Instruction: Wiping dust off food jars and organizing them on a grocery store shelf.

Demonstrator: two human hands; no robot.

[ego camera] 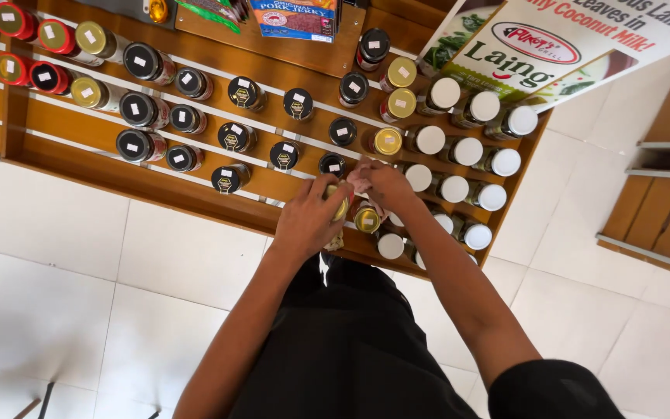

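Gold-lidded jar [341, 208] sits right in my left hand [310, 217], at the front edge of the wooden shelf [157, 186], and I can see the fingers wrapped around its side, lid peeking out past the knuckles. My right hand [385, 186] is just beside it, clenched on a crumpled pale cloth [360, 180] and touching the jar's far side. Another gold-lidded jar [367, 219] stands on the shelf right below that hand. Around both hands run rows of jars: black-lidded jars [234, 138] to the left, white-lidded jars [467, 151] to the right, red-lidded jars [44, 77] far left. Pale floor tiles [56, 295] lie under the shelf.
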